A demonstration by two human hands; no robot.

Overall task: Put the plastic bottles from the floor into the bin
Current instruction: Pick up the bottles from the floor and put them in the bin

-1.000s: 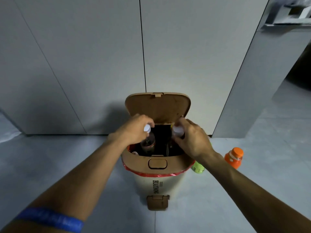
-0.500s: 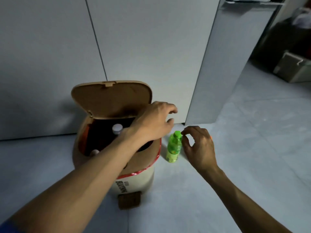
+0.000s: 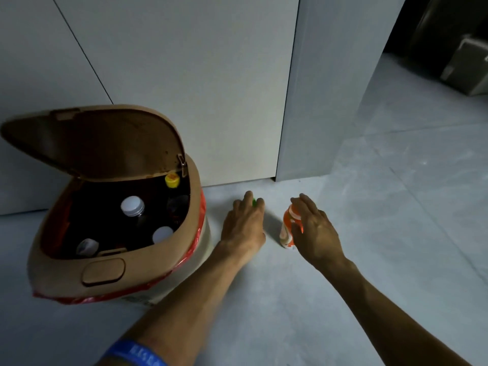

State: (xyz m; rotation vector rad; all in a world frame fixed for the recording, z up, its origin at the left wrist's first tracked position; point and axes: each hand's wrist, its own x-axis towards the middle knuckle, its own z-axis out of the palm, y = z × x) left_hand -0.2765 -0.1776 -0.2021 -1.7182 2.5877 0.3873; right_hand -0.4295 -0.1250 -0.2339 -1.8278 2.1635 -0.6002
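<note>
The tan bin [image 3: 103, 272] stands at the left with its lid [image 3: 92, 143] up. Inside it are several bottles, white caps [image 3: 132, 206] and one yellow cap [image 3: 172, 180] showing. My left hand [image 3: 244, 224] lies over the green bottle [image 3: 254, 202] on the floor just right of the bin. Only a sliver of green shows between my fingers, which wrap its top. An orange bottle [image 3: 287, 229] stands upright on the floor. My right hand [image 3: 313, 229] is against its right side with the fingers spread, not closed round it.
A red liner [image 3: 202, 210] hangs over the bin's rim. Grey cabinet panels [image 3: 184, 75] rise right behind the bin and bottles. Pale floor tiles [image 3: 396, 233] stretch to the right. A box-like object [image 3: 470, 67] sits in the dark far right corner.
Both hands left the bin's opening and dropped to the floor at its right. My left hand came down onto the green bottle; my right hand shifted from it to the orange bottle.
</note>
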